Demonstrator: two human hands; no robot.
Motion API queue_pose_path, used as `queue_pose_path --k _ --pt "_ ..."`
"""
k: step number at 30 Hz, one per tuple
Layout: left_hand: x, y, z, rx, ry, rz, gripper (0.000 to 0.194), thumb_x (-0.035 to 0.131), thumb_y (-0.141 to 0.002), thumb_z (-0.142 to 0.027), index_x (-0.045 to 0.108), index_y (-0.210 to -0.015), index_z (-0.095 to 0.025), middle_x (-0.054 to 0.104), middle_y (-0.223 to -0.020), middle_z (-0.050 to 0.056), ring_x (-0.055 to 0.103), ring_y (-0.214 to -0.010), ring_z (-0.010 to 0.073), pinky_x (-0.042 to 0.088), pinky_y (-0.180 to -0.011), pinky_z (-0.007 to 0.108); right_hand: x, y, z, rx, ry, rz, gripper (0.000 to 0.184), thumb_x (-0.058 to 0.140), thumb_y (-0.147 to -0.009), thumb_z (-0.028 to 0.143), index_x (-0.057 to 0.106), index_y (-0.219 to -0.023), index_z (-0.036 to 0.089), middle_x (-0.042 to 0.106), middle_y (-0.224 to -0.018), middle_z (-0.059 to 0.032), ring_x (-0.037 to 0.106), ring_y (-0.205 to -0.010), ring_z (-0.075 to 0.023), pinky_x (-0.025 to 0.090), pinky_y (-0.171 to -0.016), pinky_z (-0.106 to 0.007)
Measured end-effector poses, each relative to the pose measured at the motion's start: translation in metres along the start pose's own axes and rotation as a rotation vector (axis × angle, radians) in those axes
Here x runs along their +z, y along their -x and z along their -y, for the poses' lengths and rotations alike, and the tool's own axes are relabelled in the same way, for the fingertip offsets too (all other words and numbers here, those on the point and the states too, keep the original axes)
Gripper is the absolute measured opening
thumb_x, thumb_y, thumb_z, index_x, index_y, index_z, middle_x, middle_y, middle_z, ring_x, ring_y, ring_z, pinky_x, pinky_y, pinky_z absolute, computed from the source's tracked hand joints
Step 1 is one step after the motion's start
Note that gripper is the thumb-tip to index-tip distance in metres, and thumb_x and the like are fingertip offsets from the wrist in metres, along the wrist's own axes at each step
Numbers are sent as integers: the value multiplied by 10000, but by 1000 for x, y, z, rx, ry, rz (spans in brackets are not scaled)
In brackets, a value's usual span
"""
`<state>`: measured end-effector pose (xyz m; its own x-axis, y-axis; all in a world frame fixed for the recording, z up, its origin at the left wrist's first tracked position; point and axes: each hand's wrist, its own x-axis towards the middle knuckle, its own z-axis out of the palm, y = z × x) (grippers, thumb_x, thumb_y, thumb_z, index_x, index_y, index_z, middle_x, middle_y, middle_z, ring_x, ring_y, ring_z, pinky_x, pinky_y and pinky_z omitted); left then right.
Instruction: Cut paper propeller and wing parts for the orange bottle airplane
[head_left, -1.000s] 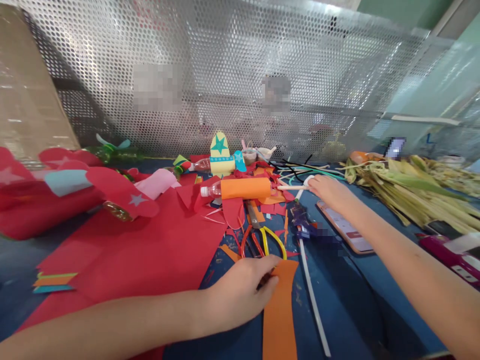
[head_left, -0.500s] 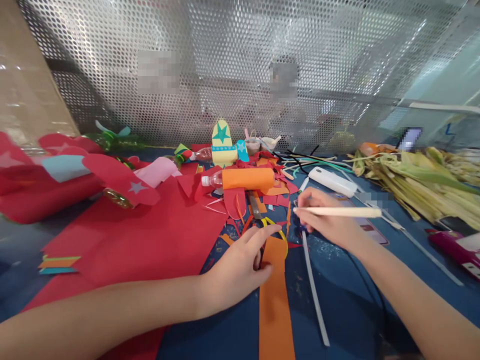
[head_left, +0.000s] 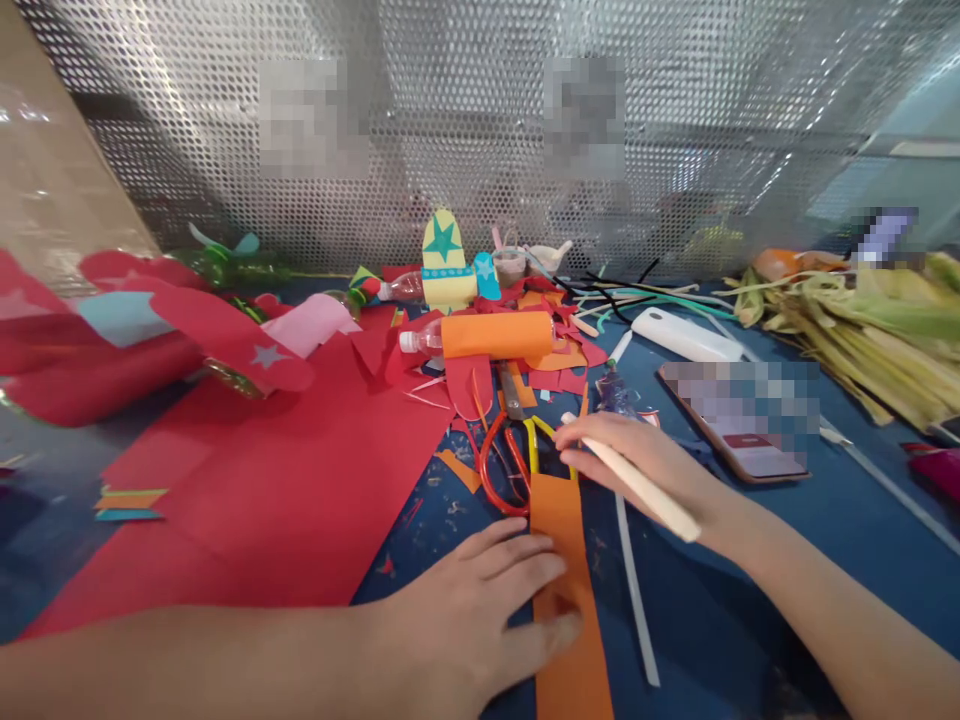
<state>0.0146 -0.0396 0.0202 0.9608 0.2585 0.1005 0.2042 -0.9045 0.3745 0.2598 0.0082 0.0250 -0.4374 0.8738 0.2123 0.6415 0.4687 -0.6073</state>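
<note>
My left hand (head_left: 495,610) is open, fingers spread, with the fingertips over the orange paper strip (head_left: 570,560). My right hand (head_left: 637,465) has a cream, pen-like stick (head_left: 637,480) lodged in it, slanting across the thumb side. Its fingertips are by the scissor handles (head_left: 499,470), which are red and yellow and sit just past the strip's far end. The blades point away from me, partly under paper scraps. Beyond them lies a plastic bottle (head_left: 424,338) wrapped in orange paper (head_left: 499,335).
Large red sheets (head_left: 315,480) cover the left side, near red paper-covered bottle models (head_left: 90,350). A yellow-and-blue bottle model (head_left: 446,285) is at the back. On the right are a phone (head_left: 757,455), a white glue gun (head_left: 686,335), a white strip (head_left: 636,590) and dried husks (head_left: 862,340).
My left hand has drawn back toward me along the orange strip, uncovering the red scissor handles. My right hand has shifted left to the yellow handle, its stick now slanting, and uncovered the phone.
</note>
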Motion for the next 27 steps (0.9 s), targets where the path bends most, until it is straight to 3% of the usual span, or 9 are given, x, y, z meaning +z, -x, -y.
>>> queue_pose_path --k 2,4,11,20,23,27 --pt "1 -2 -1 16 -2 12 581 592 -835 -345 467 -1372 -162 534 -1362 205 484 -1270 362 389 -1060 526 8 -1 -5 -153 145 4 95 556 -892 176 614 -958 210 692 -996 -80 632 -994 -218 512 -882 -395" --pt "2 -2 -1 13 -9 3 542 572 -859 -328 474 -1368 -173 547 -1353 191 494 -1265 349 412 -1050 501 15 -2 -9 -196 178 18 147 568 -867 122 611 -973 215 684 -1003 -79 614 -1024 -215 516 -891 -389" --pt "6 0 -2 -39 -36 -89 484 460 -918 -467 543 -1303 -186 573 -1325 177 517 -1240 332 437 -1027 486 23 -6 0 -119 284 -3 170 564 -865 88 590 -1003 183 678 -1017 -102 599 -1000 -234 525 -874 -405" --pt "9 2 0 -38 -68 -155 476 446 -921 -484 547 -1285 -195 611 -1265 159 554 -1193 301 441 -1027 440 23 -3 13 -11 439 -38 100 618 -853 136 565 -929 175 694 -818 -82 624 -798 -250 524 -714 -352" --pt "9 1 1 -69 -88 -160 483 438 -919 -495 565 -1275 -194 634 -1213 163 576 -1156 315 447 -1015 463 22 -6 18 44 487 -43 110 609 -860 128 541 -917 194 682 -763 -50 634 -773 -239 504 -649 -304" --pt "5 2 3 -74 -85 -166 471 448 -917 -476 568 -1270 -189 610 -1249 180 588 -1136 328 452 -1001 501 22 -13 26 89 562 -12 43 553 -902 165 525 -875 183 688 -744 -73 629 -736 -258 471 -621 -308"
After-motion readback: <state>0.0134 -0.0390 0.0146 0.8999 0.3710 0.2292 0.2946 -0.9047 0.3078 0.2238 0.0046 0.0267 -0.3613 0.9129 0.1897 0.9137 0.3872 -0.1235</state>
